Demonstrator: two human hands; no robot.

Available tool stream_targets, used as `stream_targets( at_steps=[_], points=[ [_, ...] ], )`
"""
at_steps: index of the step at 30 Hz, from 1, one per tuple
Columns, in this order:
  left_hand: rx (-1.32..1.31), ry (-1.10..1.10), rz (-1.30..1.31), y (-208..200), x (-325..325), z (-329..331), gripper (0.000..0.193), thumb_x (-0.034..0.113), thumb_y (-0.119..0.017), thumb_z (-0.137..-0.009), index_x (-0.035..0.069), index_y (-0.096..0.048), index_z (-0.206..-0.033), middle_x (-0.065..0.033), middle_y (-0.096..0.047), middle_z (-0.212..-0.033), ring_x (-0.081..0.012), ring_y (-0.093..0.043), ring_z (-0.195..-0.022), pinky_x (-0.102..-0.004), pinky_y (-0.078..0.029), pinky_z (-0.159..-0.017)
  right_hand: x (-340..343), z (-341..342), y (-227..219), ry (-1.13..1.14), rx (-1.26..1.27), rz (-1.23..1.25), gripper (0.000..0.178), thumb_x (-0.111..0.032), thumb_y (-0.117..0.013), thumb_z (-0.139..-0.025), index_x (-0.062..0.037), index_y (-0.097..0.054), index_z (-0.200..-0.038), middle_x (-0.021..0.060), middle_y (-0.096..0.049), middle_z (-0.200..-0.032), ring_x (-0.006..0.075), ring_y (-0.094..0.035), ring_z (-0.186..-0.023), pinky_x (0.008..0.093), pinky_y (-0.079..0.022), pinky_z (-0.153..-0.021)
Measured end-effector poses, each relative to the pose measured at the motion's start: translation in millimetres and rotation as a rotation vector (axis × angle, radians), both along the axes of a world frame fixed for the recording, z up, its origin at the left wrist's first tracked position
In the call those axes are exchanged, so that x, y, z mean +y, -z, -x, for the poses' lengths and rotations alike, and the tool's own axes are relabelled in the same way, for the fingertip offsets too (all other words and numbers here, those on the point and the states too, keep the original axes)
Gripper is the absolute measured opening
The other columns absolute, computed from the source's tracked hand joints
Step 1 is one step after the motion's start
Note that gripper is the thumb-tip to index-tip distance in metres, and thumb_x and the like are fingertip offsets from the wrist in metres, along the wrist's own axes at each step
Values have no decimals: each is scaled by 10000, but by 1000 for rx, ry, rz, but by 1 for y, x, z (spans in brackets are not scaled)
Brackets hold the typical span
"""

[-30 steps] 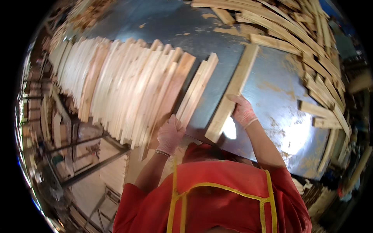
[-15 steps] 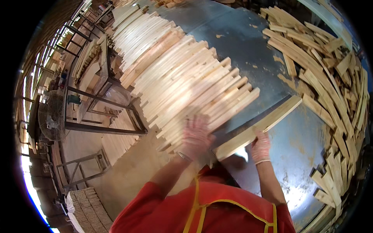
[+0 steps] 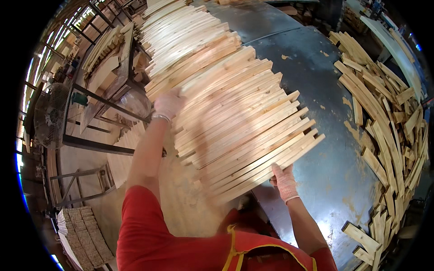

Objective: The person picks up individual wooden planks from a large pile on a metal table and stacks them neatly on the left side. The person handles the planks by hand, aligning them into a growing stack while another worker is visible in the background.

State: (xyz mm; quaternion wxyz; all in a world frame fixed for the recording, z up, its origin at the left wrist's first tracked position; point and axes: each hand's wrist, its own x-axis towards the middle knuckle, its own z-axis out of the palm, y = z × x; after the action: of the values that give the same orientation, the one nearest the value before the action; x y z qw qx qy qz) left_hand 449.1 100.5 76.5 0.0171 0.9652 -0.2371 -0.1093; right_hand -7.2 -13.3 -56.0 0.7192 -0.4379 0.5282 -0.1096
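Observation:
A long row of pale wooden strips (image 3: 235, 122) lies side by side on the dark metal tabletop, with uneven ends. My right hand (image 3: 285, 181), in a thin light glove, grips the nearest wooden strip (image 3: 266, 174) at its near edge, thumb on top and fingers curled below. My left hand (image 3: 168, 105), gloved too, is farther up the row at the strips' left ends. It touches or hovers over a strip smeared by motion; its fingers are blurred, so I cannot tell whether they grip it.
Loose wood offcuts (image 3: 384, 122) lie heaped along the right side of the metal tabletop (image 3: 312, 67). At the left stand a metal-framed rack (image 3: 104, 101) and a round fan (image 3: 52, 115). A stack of bundled wood (image 3: 86, 235) sits on the floor at lower left.
The single strip by my right hand now lies against the row's near side. My left hand has moved away from the near strips, up and left along the row. The view has shifted.

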Motion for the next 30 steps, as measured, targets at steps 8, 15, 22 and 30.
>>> stream_targets(
  at_steps=[8, 15, 22, 30],
  points=[
    [-521, 368, 27, 44, -58, 48, 584, 392, -635, -979, 117, -560, -1489, -137, -542, -1567, -325, -428, -1518, -508, -329, -1250, -15, 1, 27, -246, 195, 158, 1004, -508, -687, -995, 83, -141, -1596, 276, -617, -1325, 348, -599, -1179, 399, -475, -1010],
    [-233, 1052, 229, 65, -76, 324, 823, 453, -693, -947, 51, -427, -1615, -189, -492, -1598, -385, -444, -1490, -510, -339, -1259, -54, 80, 38, -667, 208, 943, 762, -498, -668, -967, -36, -477, -1542, 197, -693, -1362, 381, -648, -1270, 406, -487, -1118],
    [-58, 1445, 192, 88, -121, 482, 961, 470, -805, -846, 98, -404, -1635, -148, -444, -1630, -363, -375, -1533, -504, -310, -1261, -47, 414, -21, 602, 425, 599, 517, -390, -663, -989, -86, -615, -1404, 124, -737, -1171, 292, -690, -1088, 381, -534, -977],
    [114, 1829, 517, 82, -239, 771, 1034, 478, -919, -696, 67, -490, -1542, -164, -484, -1559, -406, -416, -1482, -556, -373, -1199, 6, 806, -1, 1717, 1020, 349, 957, -483, -760, -841, 110, -469, -1533, 339, -567, -1514, 433, -561, -1424, 435, -423, -1185]
  ],
)
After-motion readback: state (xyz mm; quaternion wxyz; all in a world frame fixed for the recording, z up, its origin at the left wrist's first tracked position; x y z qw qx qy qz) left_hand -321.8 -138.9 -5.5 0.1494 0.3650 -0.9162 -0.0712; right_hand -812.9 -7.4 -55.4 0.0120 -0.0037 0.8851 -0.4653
